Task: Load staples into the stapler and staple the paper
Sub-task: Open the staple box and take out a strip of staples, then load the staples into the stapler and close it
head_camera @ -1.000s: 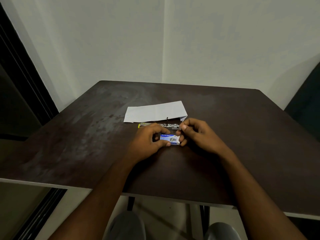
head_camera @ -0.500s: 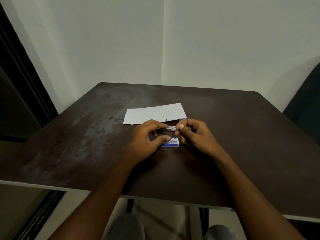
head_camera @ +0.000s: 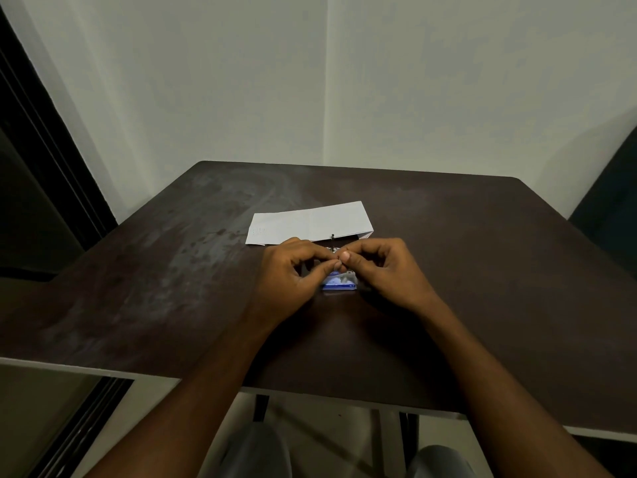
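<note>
While the staple box lies crosswise, both hands' fingers pinch something tiny.

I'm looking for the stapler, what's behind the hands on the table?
Behind the left hand and right hand, only a metal bit of the stapler shows, in front of the folded paper. The rest is covered. The blue staple box lies under the fingertips.

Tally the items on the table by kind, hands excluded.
Folded white paper: 1
Blue staple box: 1
Stapler, mostly hidden behind the fingers: 1
Total: 3
</note>
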